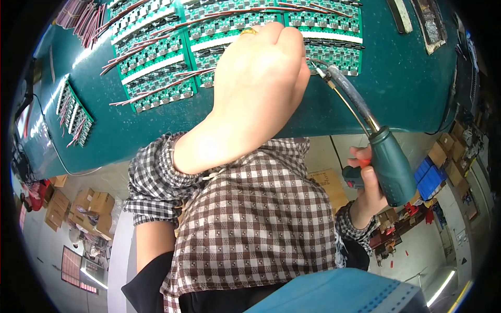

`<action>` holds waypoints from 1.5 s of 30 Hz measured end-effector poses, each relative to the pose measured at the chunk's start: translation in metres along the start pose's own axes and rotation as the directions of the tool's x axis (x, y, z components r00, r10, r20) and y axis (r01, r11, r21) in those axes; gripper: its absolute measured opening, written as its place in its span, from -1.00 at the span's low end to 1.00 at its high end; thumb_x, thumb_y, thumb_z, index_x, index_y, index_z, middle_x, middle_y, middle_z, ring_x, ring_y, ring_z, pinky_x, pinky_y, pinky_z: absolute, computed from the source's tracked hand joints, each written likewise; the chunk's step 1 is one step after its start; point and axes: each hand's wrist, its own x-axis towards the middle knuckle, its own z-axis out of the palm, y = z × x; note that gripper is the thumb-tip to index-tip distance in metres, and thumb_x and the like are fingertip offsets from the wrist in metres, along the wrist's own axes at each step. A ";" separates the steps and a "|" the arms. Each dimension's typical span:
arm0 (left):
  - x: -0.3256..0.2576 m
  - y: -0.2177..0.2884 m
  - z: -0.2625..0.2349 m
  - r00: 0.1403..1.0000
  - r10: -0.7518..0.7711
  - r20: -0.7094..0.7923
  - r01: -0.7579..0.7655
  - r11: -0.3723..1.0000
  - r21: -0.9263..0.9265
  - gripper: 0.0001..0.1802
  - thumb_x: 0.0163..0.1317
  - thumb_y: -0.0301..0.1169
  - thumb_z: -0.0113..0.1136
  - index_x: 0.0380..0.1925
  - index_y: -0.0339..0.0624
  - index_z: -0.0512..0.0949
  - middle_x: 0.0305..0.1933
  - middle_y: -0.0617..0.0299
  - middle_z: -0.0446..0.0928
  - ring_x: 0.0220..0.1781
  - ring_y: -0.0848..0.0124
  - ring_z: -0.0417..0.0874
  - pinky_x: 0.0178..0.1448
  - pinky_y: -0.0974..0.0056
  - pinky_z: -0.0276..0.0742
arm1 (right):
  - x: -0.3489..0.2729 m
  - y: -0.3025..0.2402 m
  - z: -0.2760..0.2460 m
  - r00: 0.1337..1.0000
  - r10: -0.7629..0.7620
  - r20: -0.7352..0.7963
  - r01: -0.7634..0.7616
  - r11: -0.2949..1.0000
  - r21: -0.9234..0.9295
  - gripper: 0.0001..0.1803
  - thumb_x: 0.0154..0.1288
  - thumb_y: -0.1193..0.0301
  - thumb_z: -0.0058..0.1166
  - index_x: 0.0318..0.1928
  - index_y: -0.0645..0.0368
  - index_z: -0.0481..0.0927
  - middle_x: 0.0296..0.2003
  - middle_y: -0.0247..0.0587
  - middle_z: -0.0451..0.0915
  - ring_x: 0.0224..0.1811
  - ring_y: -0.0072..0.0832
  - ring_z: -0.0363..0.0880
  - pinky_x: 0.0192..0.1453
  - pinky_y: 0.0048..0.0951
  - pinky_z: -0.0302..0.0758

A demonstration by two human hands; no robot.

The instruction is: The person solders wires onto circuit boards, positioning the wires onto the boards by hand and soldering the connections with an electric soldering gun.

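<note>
My left hand (pixel 263 70), a ring on one finger, reaches over the green circuit board panels (pixel 334 26). Its fingers are curled in and point away from view, so what they pinch is hidden. My right hand (pixel 371 182) grips a green soldering gun (pixel 394 169) with a red trigger. The gun's metal tip and thin side tube slant up and left, ending close beside the fingers of my left hand at the right-hand panel. Red, black and white wires (pixel 136 98) lie across the left and middle panels.
A smaller board panel with wires (pixel 74 116) lies at the table's left. At the far left sits a bundle of wires (pixel 78 14). A worn metal tray (pixel 429 23) and a black-and-cream bar (pixel 400 15) rest at the far right of the green tabletop (pixel 412 88).
</note>
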 end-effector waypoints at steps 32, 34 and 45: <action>0.001 -0.001 -0.003 1.000 0.000 0.006 0.001 1.000 -0.021 -0.87 -0.04 -0.55 0.22 -0.51 -0.17 0.44 -0.54 0.22 0.42 -0.50 0.28 0.50 -0.42 0.24 0.40 | -0.003 0.001 0.001 0.998 -0.026 -0.052 0.026 1.000 -0.007 -0.55 0.14 0.37 0.11 -0.03 0.48 0.44 -0.33 0.01 0.56 -0.32 -0.21 0.63 -0.33 -0.38 0.63; 0.001 0.001 -0.007 0.998 -0.014 0.066 0.015 1.000 -0.021 -0.89 0.01 -0.53 0.21 -0.49 -0.17 0.45 -0.52 0.19 0.44 -0.47 0.24 0.51 -0.40 0.23 0.41 | -0.003 0.001 -0.001 0.998 -0.022 -0.061 0.024 1.000 0.019 -0.55 0.15 0.38 0.10 -0.03 0.48 0.44 -0.33 0.01 0.56 -0.32 -0.21 0.63 -0.34 -0.38 0.63; 0.011 -0.001 -0.012 0.986 0.086 0.144 -0.098 0.992 0.078 -0.94 0.07 -0.49 0.15 -0.45 -0.19 0.47 -0.44 0.14 0.47 -0.36 0.14 0.54 -0.31 0.17 0.46 | -0.001 0.002 0.000 1.000 -0.007 0.006 0.007 1.000 0.004 -0.56 0.14 0.40 0.11 -0.03 0.49 0.45 -0.32 0.02 0.56 -0.30 -0.21 0.62 -0.32 -0.36 0.64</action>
